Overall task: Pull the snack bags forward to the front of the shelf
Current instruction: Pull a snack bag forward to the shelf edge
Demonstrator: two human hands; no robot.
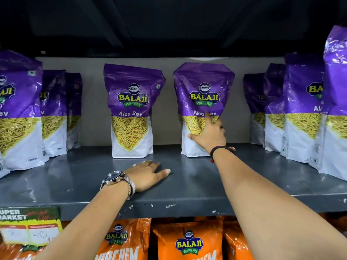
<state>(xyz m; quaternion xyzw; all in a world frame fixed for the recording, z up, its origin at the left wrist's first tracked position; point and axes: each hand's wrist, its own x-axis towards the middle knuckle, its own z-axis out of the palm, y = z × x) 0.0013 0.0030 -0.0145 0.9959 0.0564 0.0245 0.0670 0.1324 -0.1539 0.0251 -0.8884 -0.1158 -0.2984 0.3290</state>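
Note:
Two purple-and-white Aloo Sev snack bags stand upright at the back of the grey shelf (187, 184). My right hand (210, 132) is on the right-hand bag (203, 87): thumb and forefinger lie on its front and the other fingers wrap round its right edge. The left-hand bag (131, 102) stands apart and untouched. Palm down on the bare shelf in front of that bag lies my left hand (148, 173), fingers spread, holding nothing; a watch is on its wrist.
Rows of the same purple bags (20, 109) line the far left, and more of them (304, 109) the far right, reaching nearer the front edge. Orange snack bags (187, 241) fill the shelf below. A price label (30, 226) hangs on the shelf lip at lower left.

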